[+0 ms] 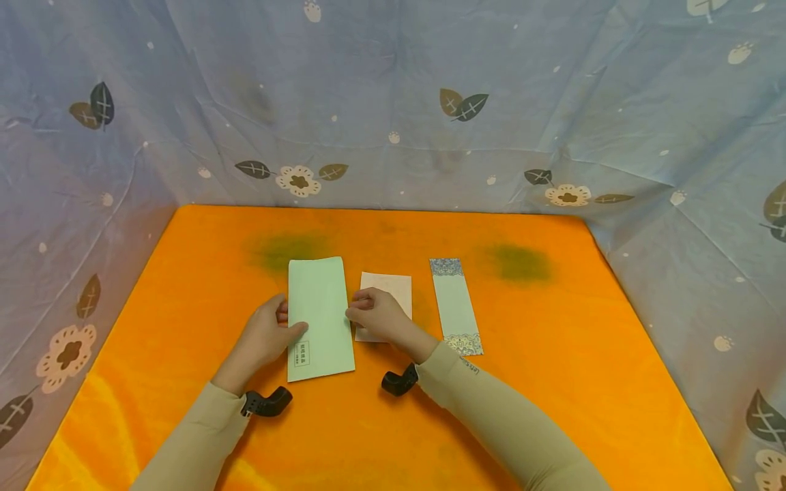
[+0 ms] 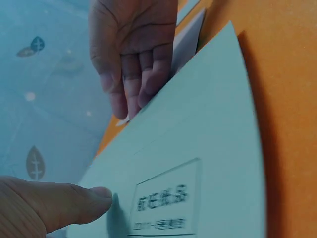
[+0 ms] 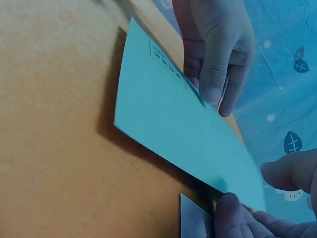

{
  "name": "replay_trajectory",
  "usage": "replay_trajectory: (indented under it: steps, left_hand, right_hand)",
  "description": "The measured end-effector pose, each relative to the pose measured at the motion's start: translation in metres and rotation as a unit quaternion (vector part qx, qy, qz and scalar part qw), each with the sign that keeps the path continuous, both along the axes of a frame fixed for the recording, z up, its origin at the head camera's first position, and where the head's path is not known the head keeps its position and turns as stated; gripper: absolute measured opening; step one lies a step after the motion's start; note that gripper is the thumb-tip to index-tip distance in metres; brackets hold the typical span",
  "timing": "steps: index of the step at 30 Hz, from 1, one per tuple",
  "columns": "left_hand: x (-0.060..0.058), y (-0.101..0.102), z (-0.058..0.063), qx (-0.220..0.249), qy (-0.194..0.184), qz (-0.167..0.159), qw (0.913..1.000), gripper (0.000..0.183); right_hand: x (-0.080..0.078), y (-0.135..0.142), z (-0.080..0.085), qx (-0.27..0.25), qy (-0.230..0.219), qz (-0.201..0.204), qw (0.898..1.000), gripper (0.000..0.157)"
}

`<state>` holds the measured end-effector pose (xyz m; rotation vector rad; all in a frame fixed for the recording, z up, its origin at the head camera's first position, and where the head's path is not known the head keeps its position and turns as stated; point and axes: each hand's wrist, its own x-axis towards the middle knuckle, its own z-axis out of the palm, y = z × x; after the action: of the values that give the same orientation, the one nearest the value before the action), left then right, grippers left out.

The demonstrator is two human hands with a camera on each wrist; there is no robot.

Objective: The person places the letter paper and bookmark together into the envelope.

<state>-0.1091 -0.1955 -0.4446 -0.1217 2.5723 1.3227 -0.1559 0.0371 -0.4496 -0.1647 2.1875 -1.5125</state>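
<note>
Blue-grey flower-print drapes [image 1: 393, 75] rise behind and to either side of the pale green printed paper [image 1: 322, 293], which is raised at least partly off the orange-clothed surface [image 1: 552, 341]. The left hand's [image 1: 260, 337] grip holds its left edge, thumb in front, seemingly to steady it; the right hand [image 1: 383, 317] meets its right edge, whether pinching I cannot tell. Just right of it lies pinkish paper [image 1: 387, 283]; farther right, an ornate-ended strip [image 1: 454, 303].

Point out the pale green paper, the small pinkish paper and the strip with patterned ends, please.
Pale green paper [image 1: 322, 303]: head view, middle of its upper face.
Small pinkish paper [image 1: 395, 285]: head view, bare upper part.
Strip with patterned ends [image 1: 454, 305]: head view, plain middle.
</note>
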Motion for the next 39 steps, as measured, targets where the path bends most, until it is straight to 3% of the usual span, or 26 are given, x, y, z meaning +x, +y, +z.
replay_trajectory:
  steps: [5, 11, 24, 39]
  left_hand:
    - [0.001, 0.001, 0.001, -0.009, 0.016, 0.0, 0.9998, 0.063]
    - [0.003, 0.002, 0.003, -0.033, 0.034, -0.003, 0.9989, 0.062]
    - [0.004, 0.007, 0.007, -0.031, 0.048, -0.005, 0.9984, 0.055]
    - [0.003, 0.008, 0.009, -0.068, 0.066, -0.012, 0.9954, 0.048]
  right_hand:
    - [0.0, 0.0, 0.0, -0.008, -0.001, 0.002, 1.0, 0.044]
    - [0.0, 0.002, 0.001, -0.03, -0.005, 0.001, 1.0, 0.044]
    - [-0.002, 0.01, 0.0, -0.029, 0.029, -0.002, 0.999, 0.021]
    - [-0.005, 0.013, -0.002, -0.06, 0.008, -0.002, 0.998, 0.012]
